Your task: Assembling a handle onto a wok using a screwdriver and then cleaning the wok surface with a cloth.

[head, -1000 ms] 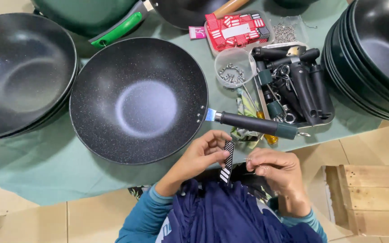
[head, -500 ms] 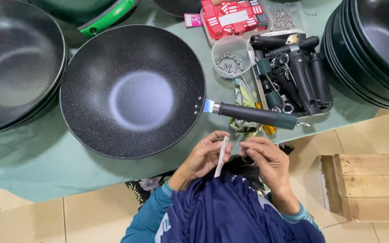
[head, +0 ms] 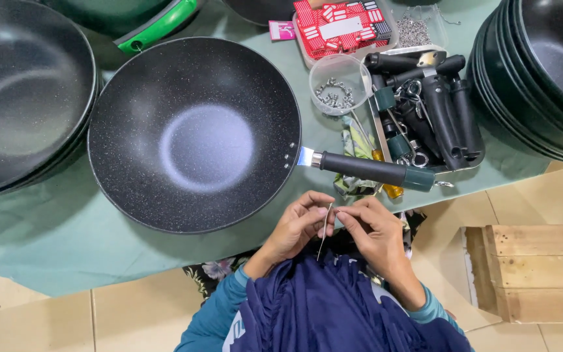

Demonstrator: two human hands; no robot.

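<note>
Both my hands meet just below the table's near edge. My left hand (head: 298,225) and my right hand (head: 373,228) pinch a thin narrow strip (head: 324,233), a small label seen edge-on, between their fingertips. Right above them a speckled black wok (head: 193,133) sits on the green cloth (head: 53,228), its black handle (head: 373,171) with a dark green end pointing right.
Stacked black woks stand at the left (head: 17,91) and right (head: 545,72). A tray of black handles (head: 425,111), a clear cup of screws (head: 339,75) and a box of red-and-white labels (head: 340,26) lie behind. A wooden crate (head: 535,274) stands on the floor.
My hands have come closer together and the striped label has turned from its flat side to edge-on. The view has shifted slightly downward over the table.
</note>
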